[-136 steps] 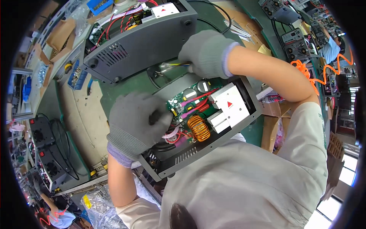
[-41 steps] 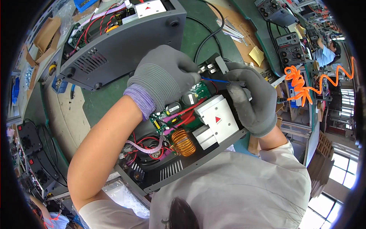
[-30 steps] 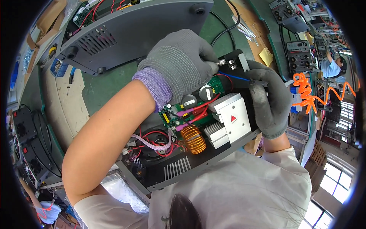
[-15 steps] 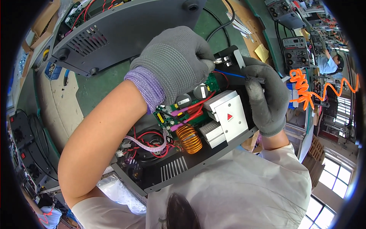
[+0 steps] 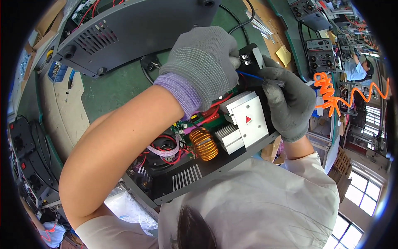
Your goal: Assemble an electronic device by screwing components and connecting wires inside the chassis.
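An open dark-grey metal case [image 5: 248,151] with electronics inside lies right in front of me. My left hand [image 5: 209,62], in a grey knit glove with a purple cuff, reaches over it, its fingers closed against a black end panel [image 5: 252,54] beside small silver terminals [image 5: 245,60]. What those fingertips hold is hidden. A thin blue wire [image 5: 250,75] runs from there to my right hand [image 5: 290,99], also gloved in grey. Thumb and forefinger pinch its end, where a short dark translucent sleeve [image 5: 280,83] shows. Silver heatsinks [image 5: 251,120] and a copper coil [image 5: 204,145] sit below.
A second grey case [image 5: 137,39] stands on the green bench mat [image 5: 112,93] at the far side. Black cable [image 5: 243,24] curves near its right. An orange coiled hose [image 5: 327,97] hangs at right. More machines [image 5: 321,56] and a person [image 5: 357,70] are beyond.
My left hand has shifted slightly right and away from me, against the panel's terminals; the silver piece seen at its fingertips is now hidden. The right hand has barely moved, still pinching the wire.
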`<state>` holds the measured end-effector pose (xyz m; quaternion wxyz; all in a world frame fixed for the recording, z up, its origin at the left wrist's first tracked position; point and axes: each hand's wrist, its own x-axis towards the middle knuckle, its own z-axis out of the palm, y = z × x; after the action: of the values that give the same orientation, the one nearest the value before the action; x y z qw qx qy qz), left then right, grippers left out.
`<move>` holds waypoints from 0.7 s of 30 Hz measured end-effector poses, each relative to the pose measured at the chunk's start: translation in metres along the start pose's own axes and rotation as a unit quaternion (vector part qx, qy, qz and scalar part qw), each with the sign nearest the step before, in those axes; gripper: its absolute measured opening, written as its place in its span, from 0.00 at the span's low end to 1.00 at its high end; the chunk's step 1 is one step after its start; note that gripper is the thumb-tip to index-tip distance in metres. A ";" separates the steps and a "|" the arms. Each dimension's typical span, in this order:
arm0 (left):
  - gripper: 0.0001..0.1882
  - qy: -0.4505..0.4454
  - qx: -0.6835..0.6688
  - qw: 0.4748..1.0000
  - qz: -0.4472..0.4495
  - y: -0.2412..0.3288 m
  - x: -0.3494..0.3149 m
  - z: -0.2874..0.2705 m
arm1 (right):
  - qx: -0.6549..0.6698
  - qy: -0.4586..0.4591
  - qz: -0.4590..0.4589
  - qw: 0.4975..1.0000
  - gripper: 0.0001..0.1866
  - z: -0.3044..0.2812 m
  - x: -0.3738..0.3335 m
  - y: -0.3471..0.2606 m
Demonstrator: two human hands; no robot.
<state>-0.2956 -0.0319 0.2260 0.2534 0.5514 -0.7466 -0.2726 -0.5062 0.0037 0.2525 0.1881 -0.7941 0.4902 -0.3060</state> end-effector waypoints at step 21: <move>0.13 -0.109 -0.186 0.975 0.053 -0.001 -0.002 -0.015 | -0.172 -0.015 -0.291 0.941 0.23 0.007 0.014 -0.032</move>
<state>-0.2847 -0.0322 0.2362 0.2825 0.4210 -0.7340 -0.4518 -0.4759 0.0054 0.2707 -0.0418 -0.9269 0.2798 -0.2465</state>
